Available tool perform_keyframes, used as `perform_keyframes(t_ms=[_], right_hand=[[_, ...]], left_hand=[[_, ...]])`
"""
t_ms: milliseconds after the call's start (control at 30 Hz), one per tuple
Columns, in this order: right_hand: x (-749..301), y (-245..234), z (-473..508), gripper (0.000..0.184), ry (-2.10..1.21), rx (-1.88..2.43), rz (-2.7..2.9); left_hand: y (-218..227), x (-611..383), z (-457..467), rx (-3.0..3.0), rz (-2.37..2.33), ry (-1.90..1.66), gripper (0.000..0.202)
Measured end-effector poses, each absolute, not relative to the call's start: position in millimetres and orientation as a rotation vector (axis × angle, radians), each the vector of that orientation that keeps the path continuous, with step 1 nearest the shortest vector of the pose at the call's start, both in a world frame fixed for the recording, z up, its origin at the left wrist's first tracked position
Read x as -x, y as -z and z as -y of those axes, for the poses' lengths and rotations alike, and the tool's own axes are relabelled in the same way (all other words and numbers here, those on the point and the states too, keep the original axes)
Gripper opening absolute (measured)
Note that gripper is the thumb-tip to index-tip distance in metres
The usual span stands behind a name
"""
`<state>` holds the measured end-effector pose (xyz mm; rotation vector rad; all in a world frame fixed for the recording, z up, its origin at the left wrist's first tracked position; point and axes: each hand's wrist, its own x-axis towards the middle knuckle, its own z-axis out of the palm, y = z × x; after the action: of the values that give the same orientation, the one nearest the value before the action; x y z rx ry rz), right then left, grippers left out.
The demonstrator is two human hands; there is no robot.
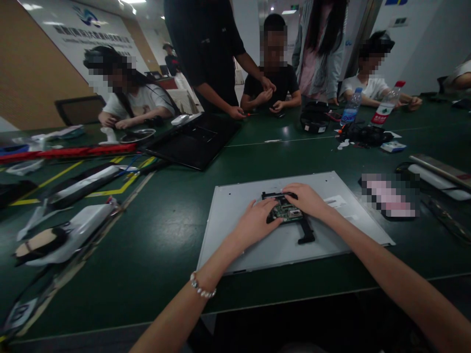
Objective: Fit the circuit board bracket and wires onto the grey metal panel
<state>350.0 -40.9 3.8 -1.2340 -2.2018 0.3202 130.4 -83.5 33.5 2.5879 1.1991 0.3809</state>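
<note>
A flat grey metal panel (243, 235) lies on the dark green table (165, 235) in front of me. On its middle sits a small green circuit board (287, 212) with black cable pieces around it. My left hand (255, 221) rests on the panel with its fingers curled against the board's left edge. My right hand (307, 198) lies over the board's top right, fingers bent down onto it. Part of the board is hidden under both hands.
A black monitor shell (195, 142) lies beyond the panel. Grey plastic covers (77, 230) and red strips (69, 152) sit at the left. Two water bottles (351, 105) and black parts stand at the far right. Several people sit or stand along the far side.
</note>
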Motion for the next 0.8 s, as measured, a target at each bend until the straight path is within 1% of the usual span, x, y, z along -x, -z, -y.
perform_keyframes(t_ms=[333, 500, 633, 800], right_hand=[[-351, 1, 38, 0.03, -0.296, 1.255, 2.213], [-354, 2, 38, 0.03, -0.305, 1.263, 2.206], [-354, 1, 40, 0.032, -0.319, 1.253, 2.176], [-370, -8, 47, 0.04, -0.302, 1.271, 2.201]], left_hand=[[-29, -132, 81, -2.565, -1.234, -0.389, 0.051], [-38, -132, 82, -2.532, -1.201, -0.431, 0.054], [-50, -127, 77, -2.46, -1.181, -0.533, 0.046], [-45, -115, 66, -2.521, -1.454, -0.522, 0.041]])
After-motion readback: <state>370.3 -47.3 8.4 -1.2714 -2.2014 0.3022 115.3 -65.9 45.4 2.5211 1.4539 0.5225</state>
